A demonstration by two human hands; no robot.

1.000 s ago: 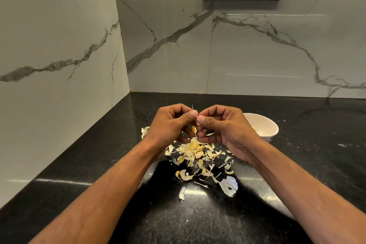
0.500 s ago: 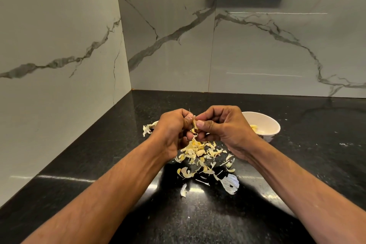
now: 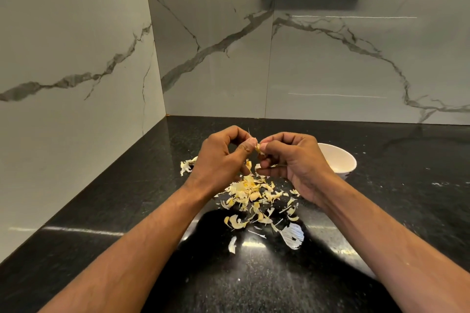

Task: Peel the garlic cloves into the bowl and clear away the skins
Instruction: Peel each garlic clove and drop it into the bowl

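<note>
While pinched between both thumbs, garlic clove (image 3: 259,148), left hand (image 3: 220,160), right hand (image 3: 296,162) gripping.

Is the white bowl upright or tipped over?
Upright. The white bowl stands on the black counter with its opening facing up, partly hidden behind the right hand.

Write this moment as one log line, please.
left hand: pinches garlic clove | right hand: pinches it too | skins: on counter | bowl: right

The black speckled table (image 3: 106,211) carries a heap of garlic skins (image 3: 254,193) near its middle — some more skins (image 3: 187,165) lie toward the left edge. A white bowl (image 3: 340,160) stands to the right of the heap.
</note>
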